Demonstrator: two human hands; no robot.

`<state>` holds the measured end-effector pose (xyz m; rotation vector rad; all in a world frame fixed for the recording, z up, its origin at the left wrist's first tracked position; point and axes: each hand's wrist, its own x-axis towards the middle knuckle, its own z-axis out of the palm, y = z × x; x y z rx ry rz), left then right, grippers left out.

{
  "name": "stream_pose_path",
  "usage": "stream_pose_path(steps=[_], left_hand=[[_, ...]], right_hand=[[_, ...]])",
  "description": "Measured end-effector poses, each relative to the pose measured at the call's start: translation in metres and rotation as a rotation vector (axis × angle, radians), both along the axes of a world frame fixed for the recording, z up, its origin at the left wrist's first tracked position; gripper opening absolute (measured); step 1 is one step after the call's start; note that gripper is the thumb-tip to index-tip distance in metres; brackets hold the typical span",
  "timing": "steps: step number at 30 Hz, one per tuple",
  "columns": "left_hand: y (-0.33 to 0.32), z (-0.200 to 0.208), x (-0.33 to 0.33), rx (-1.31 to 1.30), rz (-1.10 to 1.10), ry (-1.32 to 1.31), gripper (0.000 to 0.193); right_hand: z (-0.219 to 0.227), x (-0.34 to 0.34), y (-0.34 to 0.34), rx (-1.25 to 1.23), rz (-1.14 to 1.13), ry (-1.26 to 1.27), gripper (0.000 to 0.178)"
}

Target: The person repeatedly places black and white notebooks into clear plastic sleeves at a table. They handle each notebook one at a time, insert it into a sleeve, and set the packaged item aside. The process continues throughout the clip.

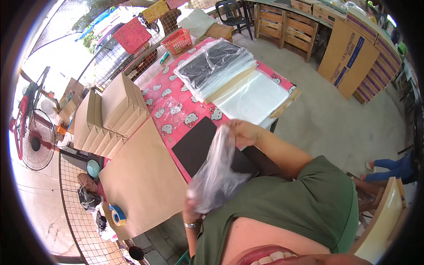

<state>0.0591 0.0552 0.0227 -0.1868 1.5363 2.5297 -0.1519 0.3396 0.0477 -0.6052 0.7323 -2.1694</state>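
A crumpled clear plastic bag point(217, 170) is stretched between my two hands, close to my body. My right hand point(243, 132) pinches its upper end, fingers closed. Lower down, my left hand point(191, 209) grips the other end, its fingers partly covered by the film. Beneath the bag a flat black board point(192, 145) lies on the pink patterned tablecloth point(154, 104). Beyond my right hand lies a stack of clear plastic sleeves point(251, 97). Further back, black sheets point(216, 62) lie under clear plastic.
Brown paper point(141, 181) covers the table's left part, with stacked brown bundles point(115, 110) behind. A tape roll point(117, 215) sits at its near edge. A red basket point(176, 42) stands at the back, a fan point(36, 142) far left. Large cardboard boxes point(349, 57) lean at right.
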Motion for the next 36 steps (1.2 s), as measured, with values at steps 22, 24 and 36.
stream_pose_path(steps=[22,24,36], left_hand=[[0.033,0.041,-0.039,-0.447,-0.404,-0.120,0.032],[0.013,0.027,-0.039,-0.167,0.024,-0.064,0.035],[0.010,0.024,-0.035,-0.214,-0.245,-0.003,0.048]], right_hand=[[0.020,-0.018,0.002,-0.129,-0.145,-0.194,0.019],[0.028,-0.013,0.002,-0.010,-0.095,-0.140,0.016],[0.002,-0.006,0.008,0.244,-0.102,0.047,0.031]])
